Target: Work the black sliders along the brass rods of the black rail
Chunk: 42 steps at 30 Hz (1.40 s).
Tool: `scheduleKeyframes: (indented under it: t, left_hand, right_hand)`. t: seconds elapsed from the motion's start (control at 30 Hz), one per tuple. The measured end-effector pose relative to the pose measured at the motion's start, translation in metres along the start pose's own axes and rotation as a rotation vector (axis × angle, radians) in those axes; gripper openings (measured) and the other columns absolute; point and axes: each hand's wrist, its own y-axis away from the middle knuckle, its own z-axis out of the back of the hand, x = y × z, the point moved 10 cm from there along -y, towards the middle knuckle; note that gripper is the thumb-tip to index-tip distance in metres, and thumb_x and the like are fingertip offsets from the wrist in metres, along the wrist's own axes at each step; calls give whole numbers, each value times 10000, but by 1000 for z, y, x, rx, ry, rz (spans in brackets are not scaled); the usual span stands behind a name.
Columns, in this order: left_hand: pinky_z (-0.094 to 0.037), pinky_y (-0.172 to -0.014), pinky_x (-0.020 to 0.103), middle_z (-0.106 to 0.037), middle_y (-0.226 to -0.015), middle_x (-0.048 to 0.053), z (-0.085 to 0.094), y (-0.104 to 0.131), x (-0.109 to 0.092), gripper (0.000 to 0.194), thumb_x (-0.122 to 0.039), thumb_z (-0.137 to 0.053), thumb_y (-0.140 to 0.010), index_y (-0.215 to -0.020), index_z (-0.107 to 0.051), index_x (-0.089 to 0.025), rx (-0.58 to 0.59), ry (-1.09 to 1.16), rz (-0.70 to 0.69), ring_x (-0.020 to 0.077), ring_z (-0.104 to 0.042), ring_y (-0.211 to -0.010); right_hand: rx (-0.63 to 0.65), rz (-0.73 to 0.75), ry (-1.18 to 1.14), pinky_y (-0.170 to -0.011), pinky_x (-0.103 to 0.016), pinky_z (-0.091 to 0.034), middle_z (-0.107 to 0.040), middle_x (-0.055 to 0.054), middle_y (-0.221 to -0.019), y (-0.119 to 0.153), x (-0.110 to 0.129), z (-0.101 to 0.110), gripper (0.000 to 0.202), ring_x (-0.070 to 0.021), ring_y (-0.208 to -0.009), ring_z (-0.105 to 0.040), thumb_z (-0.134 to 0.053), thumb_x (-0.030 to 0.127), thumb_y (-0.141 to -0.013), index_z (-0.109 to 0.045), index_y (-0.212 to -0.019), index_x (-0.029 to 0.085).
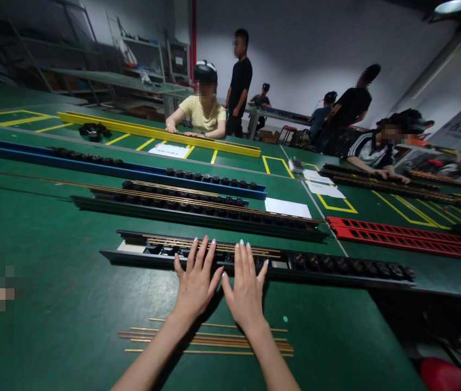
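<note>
My left hand (195, 279) and my right hand (244, 282) lie side by side, palms down with fingers spread, over the near edge of a black channel (136, 262). Their fingertips touch or hover over thin brass-coloured rods (258, 251) laid lengthwise along it; exact contact cannot be made out. Black parts (336, 264) fill the channel's right half in a row, and more show to the left of my hands. Neither hand grasps anything visible. Several loose rods (214, 341) rest on the green table (71, 304) beneath my forearms.
Beyond are another black channel with long rods (165, 209), a blue channel (140, 172), a yellow channel (152, 132), red slotted rails (377, 232) and white paper (287, 208). Seated people work across the table; others stand farther back. A blurred hand appears at the left edge.
</note>
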Motion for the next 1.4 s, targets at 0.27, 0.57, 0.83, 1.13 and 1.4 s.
scheduleKeyframes:
  t: [0.27,0.57,0.83,1.13,1.4]
  left_hand:
    - [32,-1140,535,-351,-1513,61,1,0,-10,616,-334,-416,-927,-1488,-175,-248,6,12,-46,247,-271,-1408]
    - [16,-1139,540,-330,-1523,57,1,1,-9,609,-260,-407,-917,-1484,-184,-258,19,24,-43,251,-259,-1414]
    - [15,-1138,545,-324,-1527,60,-1,1,-8,611,-266,-411,-912,-1484,-194,-265,27,30,-42,253,-249,-1418]
    - [39,-1140,545,-311,-1533,62,-1,1,-7,621,-246,-409,-899,-1485,-202,-259,58,36,-36,249,-225,-1427]
    - [21,-1139,568,-330,-1525,83,-3,2,-6,621,-258,-406,-903,-1486,-192,-269,64,43,-33,258,-230,-1428]
  right_hand:
    - [-7,11,-3,-1128,-584,-20,-261,-100,-1538,-1,-1,-1,599,-213,-1439,-174,-284,301,-943,-132,-1504,159]
    - [-35,20,-23,-1142,-557,-36,-263,-94,-1539,0,2,3,629,-212,-1438,-184,-315,229,-914,-116,-1507,158]
    - [-10,84,-49,-1156,-480,-87,-251,-59,-1546,-5,7,1,582,-194,-1444,-163,-328,234,-926,-208,-1491,168]
    - [-58,50,-27,-1143,-506,-129,-245,-110,-1544,-1,7,7,657,-224,-1445,-155,-348,360,-948,-84,-1507,136]
    - [-32,36,-28,-1146,-497,-121,-260,-93,-1542,-2,4,5,653,-213,-1439,-179,-325,384,-960,-52,-1510,161]
